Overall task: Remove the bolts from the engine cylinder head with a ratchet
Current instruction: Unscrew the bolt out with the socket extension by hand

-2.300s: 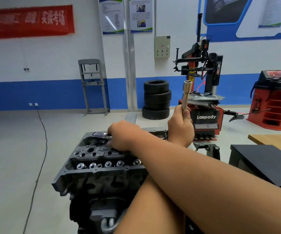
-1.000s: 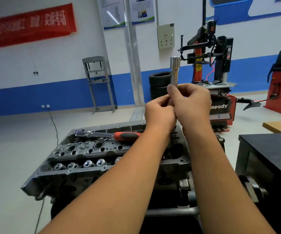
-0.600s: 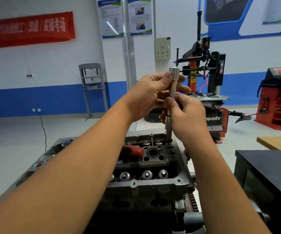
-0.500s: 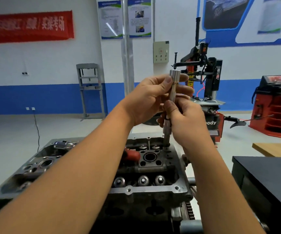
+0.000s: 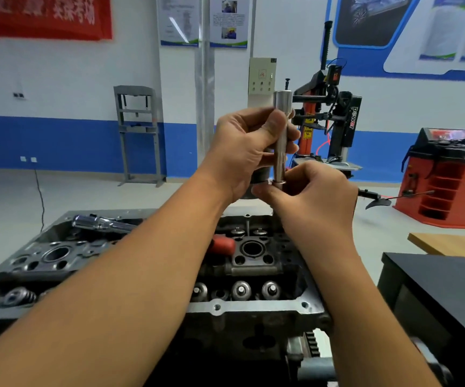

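Observation:
A long silver socket (image 5: 282,129) stands upright above the far right part of the grey cylinder head (image 5: 248,308). My left hand (image 5: 245,152) grips the socket's upper half. My right hand (image 5: 309,196) pinches its lower end, where a thin ring shows; what hangs below is hidden by the fingers. The ratchet (image 5: 100,222), chrome with a red handle (image 5: 223,244), lies across the top of the head, partly covered by my left forearm.
A black bench (image 5: 435,289) and a wooden tabletop (image 5: 454,244) stand to the right. A red tyre changer (image 5: 331,127) and a red wheel balancer (image 5: 446,180) stand behind. A grey press frame (image 5: 137,135) is against the wall.
I laid the ratchet on the head and brought both hands to the socket. The socket has risen clear of the head, and my right hand has slid down to its lower end.

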Tool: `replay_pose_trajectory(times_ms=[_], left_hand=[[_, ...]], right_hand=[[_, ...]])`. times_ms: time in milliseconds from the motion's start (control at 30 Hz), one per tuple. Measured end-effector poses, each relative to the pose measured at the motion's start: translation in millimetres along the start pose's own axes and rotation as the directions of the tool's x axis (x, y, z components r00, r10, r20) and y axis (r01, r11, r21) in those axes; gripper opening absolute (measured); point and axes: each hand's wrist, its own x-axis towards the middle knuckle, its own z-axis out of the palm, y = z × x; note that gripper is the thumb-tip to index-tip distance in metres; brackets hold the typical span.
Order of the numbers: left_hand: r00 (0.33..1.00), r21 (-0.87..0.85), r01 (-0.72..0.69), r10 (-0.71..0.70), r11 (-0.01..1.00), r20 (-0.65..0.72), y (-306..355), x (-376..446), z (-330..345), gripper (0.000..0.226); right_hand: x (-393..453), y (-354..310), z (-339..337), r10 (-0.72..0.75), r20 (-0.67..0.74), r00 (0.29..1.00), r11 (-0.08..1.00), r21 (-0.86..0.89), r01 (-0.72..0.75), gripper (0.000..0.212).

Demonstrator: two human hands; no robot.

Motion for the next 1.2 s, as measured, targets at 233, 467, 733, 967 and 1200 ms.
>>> replay_pose_trajectory(times_ms=[233,467,733,967,1200], left_hand=[[0.953,-0.183,0.18,-0.126,0.966,0.275,4,-5,-5,0.025],[0.99,-0.064,0.077,-0.069,0.995,0.121,1,-5,-14,0.022],[0.967,-0.06,0.152,-0.136,0.986,0.218,-5,-2,-20,0.014],[0.961,-0.054,0.103,-0.086,0.993,0.263,-6,-1,-24,0.018],[0.976,-0.022,0.052,-0.047,0.998,0.212,-8,-2,-22,0.019]], right_hand=[[4,7,2,-0.096,0.003,0.995,0.995,-0.008,0.096,0.03],[11,15,-15,0.044,0.387,0.921,0.949,0.272,-0.159,0.004],[3,7,-2,0.127,0.237,0.963,0.964,0.197,-0.176,0.018],[2,5,0,0.176,0.341,0.924,0.91,0.302,-0.285,0.013],[-4,2,4,0.239,0.152,0.959,0.904,0.327,-0.277,0.027]])
